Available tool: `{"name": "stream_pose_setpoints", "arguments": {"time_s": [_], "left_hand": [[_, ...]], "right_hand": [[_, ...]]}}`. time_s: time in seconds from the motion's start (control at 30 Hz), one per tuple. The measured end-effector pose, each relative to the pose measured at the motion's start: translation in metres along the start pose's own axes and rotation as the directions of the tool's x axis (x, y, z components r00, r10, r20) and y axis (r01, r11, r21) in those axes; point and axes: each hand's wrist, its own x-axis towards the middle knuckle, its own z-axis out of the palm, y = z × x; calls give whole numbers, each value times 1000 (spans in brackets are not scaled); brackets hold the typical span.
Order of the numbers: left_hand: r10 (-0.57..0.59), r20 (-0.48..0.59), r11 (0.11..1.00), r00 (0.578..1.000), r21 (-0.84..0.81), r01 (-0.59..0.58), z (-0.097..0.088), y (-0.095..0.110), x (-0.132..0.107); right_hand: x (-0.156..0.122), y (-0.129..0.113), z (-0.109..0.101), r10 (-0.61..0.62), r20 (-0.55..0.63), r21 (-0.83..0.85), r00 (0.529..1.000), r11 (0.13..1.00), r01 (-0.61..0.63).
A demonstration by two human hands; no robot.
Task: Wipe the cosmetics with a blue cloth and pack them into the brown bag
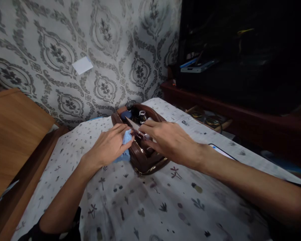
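A brown zippered cosmetic bag (138,160) lies open on the patterned sheet. Inside it are a dark blue rounded item (126,114), a bottle with a shiny silver cap (142,115) and other small things that are partly hidden. My left hand (110,142), at the bag's left rim, is closed on a crumpled light blue cloth (126,138). Over the bag's opening, my right hand (165,135) pinches a thin, flat, pale item with a pointed corner (132,124). My fingers cover part of that item, so its kind is unclear.
A phone (222,151) lies behind my right forearm. Right of the bed stand a dark red cabinet (205,97), an open drawer (222,126) and a large black screen (253,60). Patterned wallpaper (105,53) rises behind the bag. Wooden furniture (17,134) borders the bed's left side.
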Motion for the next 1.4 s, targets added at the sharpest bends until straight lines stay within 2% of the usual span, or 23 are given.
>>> {"name": "stream_pose_setpoints", "arguments": {"time_s": [0.23, 0.37, 0.47, 0.67, 0.87, 0.97, 1.03, 1.17, 1.27, 1.4], "left_hand": [[4, -25, 999, 1000, -36, -5, -2, 1, 0], [-8, -34, 1000, 999, 13, 9, 0, 1, 1], [-41, -17, 997, 999, 61, 41, 0, 3, 2], [-70, 14, 981, 997, 185, 67, -11, 10, 11], [-114, 30, 953, 993, 285, 101, -16, -3, 21], [-121, 16, 964, 993, 240, 114, -12, -10, 20], [-132, 11, 974, 991, 188, 128, -9, -12, 18], [-151, 2, 982, 989, 113, 150, -5, -14, 17], [-90, 3, 996, 996, 27, 90, -1, -20, 19], [-45, -11, 997, 999, -57, 44, 4, -26, 20]], "right_hand": [[0, 2, 11, -26, -22, -154, 999, 988, 22], [-1, 4, 14, -42, -50, -116, 998, 993, 36], [0, 4, 13, -32, -25, -78, 999, 997, 30], [2, 4, 9, -43, 9, -65, 999, 997, 44], [3, 2, 8, -29, 8, -79, 1000, 996, 30], [6, 2, 11, -17, -28, -72, 999, 997, 14], [9, 4, 13, -21, -11, -38, 1000, 999, 21], [18, 11, 15, -21, 25, 140, 999, 990, 18], [22, 13, 14, -17, 23, 234, 1000, 972, 11], [21, 11, 12, -16, 77, 207, 997, 978, 0]]}}
